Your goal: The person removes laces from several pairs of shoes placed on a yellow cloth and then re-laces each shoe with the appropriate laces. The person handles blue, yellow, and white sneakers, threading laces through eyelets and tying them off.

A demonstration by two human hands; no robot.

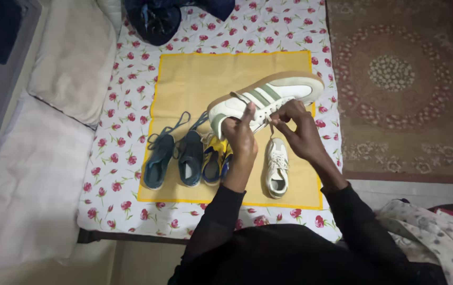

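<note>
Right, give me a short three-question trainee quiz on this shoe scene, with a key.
1. True or false: the white sneaker with green stripes is lifted above the yellow mat.
2. Which hand grips the sneaker near its heel: (a) left hand, (b) right hand?
3. How many shoes lie on the mat?

Key:
1. True; both hands hold it up, on its side.
2. (a); the right hand's fingers pinch the laces.
3. Four can be made out: two dark teal shoes, a yellow and blue shoe and a second white sneaker.
</note>
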